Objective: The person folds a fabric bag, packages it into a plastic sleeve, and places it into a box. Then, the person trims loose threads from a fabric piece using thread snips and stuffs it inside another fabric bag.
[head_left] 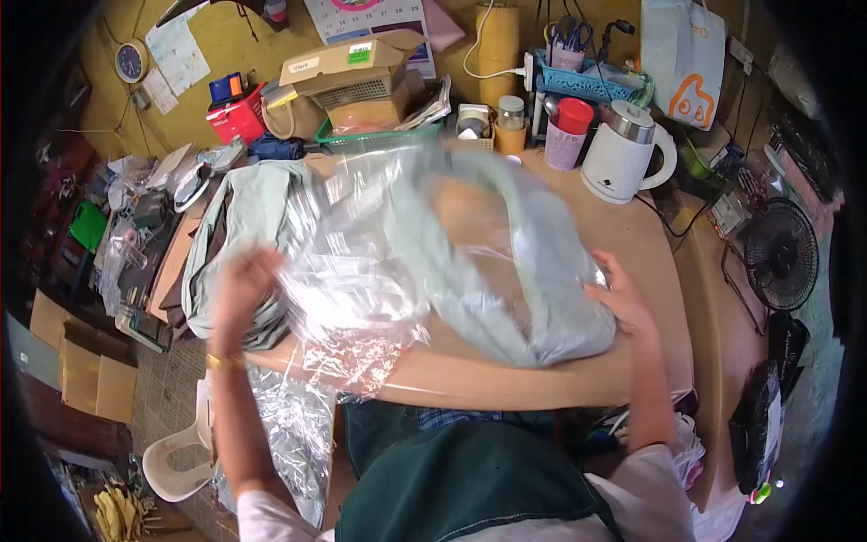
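Observation:
A pale green garment spreads in a loop over the tan table, partly blurred, with clear plastic about it. At its right edge is my right hand, thumb and fingers bent round the edge of the garment. My left hand is blurred at the left end of a clear plastic bag; its fingers look closed, but their grip is smeared. Behind my left hand lies another pale green garment on the table's left side.
A white kettle and a lilac cup stand at the back right. Cardboard boxes rest in a green basket at the back. A black fan is far right, a white chair lower left.

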Action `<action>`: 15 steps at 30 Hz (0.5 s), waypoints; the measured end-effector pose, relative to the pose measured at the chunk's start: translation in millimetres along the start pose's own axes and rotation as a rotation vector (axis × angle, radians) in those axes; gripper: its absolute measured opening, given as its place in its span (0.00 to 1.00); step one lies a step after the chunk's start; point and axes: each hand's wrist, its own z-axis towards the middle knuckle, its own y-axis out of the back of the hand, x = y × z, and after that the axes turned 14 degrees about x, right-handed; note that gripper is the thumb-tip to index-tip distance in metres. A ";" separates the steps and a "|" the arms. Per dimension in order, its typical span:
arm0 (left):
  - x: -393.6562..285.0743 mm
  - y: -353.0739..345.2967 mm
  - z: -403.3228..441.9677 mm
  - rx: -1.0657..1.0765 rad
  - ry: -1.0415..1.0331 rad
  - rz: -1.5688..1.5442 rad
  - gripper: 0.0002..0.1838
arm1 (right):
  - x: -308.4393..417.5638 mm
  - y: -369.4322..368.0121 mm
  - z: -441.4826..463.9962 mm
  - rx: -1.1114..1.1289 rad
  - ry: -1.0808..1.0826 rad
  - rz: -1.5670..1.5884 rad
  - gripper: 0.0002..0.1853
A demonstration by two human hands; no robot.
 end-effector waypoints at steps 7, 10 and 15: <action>61.2 -90.4 25.4 0.066 0.053 -0.119 0.19 | 75.3 12.7 59.8 -0.122 0.084 -0.898 0.27; 37.8 -126.7 58.0 0.119 0.094 0.239 0.19 | 79.3 -7.4 130.0 0.070 -0.024 -0.826 0.25; 74.2 -116.9 74.0 0.225 0.107 -0.466 0.15 | -17.6 -41.8 178.3 0.002 0.162 -1.187 0.28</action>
